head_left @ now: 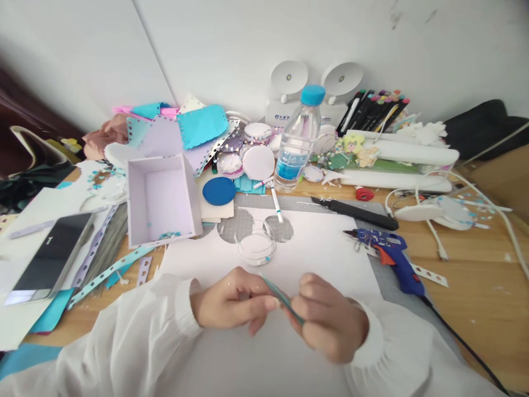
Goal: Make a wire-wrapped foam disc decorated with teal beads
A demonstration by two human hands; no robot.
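The fingers of my left hand (231, 300) and right hand (328, 317) are closed on one thin, flat, green strip (284, 301), which is directly before me, above a white sheet of paper (330, 242). At ten o'clock from my hands there is a pale lilac, open, square-cornered box (163, 193); inside it, at the near side, lie small blue-green bits (171, 235). At twelve o'clock, on the bench (467, 309), stands a clear plastic bottle with blue cap (295, 146); I cannot tell how much liquid it contains.
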